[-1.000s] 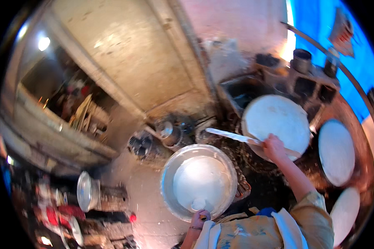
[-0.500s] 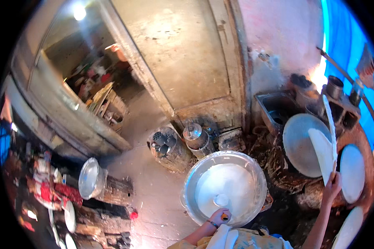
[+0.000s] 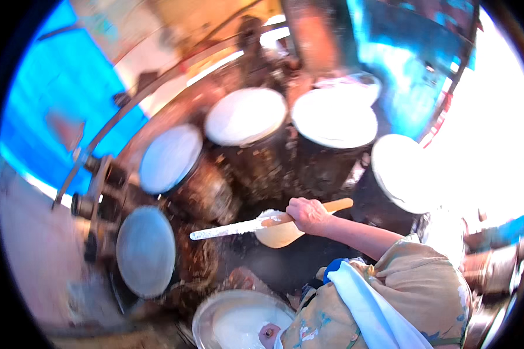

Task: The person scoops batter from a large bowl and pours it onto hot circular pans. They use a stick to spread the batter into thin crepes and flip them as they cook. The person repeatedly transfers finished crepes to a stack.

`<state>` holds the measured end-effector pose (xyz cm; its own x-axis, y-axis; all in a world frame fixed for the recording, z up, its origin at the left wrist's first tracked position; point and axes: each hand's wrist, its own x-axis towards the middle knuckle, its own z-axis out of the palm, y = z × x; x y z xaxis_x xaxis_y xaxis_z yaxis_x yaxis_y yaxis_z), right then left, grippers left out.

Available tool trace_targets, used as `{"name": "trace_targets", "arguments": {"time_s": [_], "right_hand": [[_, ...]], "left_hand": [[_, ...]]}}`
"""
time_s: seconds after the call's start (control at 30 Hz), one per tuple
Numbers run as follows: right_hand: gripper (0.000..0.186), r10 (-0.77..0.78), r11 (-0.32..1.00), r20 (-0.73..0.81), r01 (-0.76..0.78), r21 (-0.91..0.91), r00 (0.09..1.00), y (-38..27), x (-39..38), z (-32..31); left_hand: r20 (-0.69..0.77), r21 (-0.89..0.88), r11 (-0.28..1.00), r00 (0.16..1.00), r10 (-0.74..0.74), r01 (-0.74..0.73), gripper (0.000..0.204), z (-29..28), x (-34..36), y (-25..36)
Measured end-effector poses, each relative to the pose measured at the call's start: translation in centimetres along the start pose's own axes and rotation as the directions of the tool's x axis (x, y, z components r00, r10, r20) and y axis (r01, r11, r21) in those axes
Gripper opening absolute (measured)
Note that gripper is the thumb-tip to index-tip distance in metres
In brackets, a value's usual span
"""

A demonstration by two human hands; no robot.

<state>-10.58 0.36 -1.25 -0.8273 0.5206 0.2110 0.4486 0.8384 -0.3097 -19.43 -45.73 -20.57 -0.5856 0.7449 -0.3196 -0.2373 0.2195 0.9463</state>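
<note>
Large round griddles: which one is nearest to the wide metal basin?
The bluish-grey griddle at the picture's lower left; the other griddles all stand higher up, farther from the basin.

The long, flat wooden stick (image 3: 241, 227) lies slantwise across the middle of the scene, its tan end to the right, its left length coated in a rough white layer. A thin, cream-coloured sheet (image 3: 280, 235) hangs below its middle, curved at the bottom. Near, the wide round metal basin (image 3: 202, 320) holds a smooth white mixture (image 3: 239, 326).
</note>
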Motion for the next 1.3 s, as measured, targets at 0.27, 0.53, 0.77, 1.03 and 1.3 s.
{"name": "trace_targets", "arguments": {"time_s": [0.27,0.53,0.77,1.03,1.3], "right_hand": [[0.01,0.56,0.824,-0.58,-0.469,0.317,0.592,12.3,-20.3,-10.3],[0.012,0.815,0.412,-0.414,-0.097,0.906,-0.407,19.2,-49.2,-13.6],[0.011,0.411,0.179,-0.125,-0.055,0.982,-0.903,17.2,-74.1,2.4],[0.03,0.097,-0.502,0.033,-0.021,0.865,-0.995,18.9,-73.8,6.6],[0.021,0.443,-0.753,-0.428,-0.586,0.299,-0.788,24.5,-80.9,9.5]], "left_hand": [[0.067,-0.378,0.692,0.764,-0.642,0.615,0.005,9.1,9.8,2.9],[0.151,-0.195,0.696,0.722,-0.676,0.692,0.003,21.1,13.5,4.8],[0.121,-0.189,0.665,0.689,-0.714,0.723,0.0,26.1,13.7,3.8],[-0.134,-0.431,0.675,0.697,-0.705,0.599,0.002,18.8,12.3,2.4],[-0.18,-0.812,0.529,0.756,-0.629,0.247,0.007,5.2,3.3,-1.5]]}}
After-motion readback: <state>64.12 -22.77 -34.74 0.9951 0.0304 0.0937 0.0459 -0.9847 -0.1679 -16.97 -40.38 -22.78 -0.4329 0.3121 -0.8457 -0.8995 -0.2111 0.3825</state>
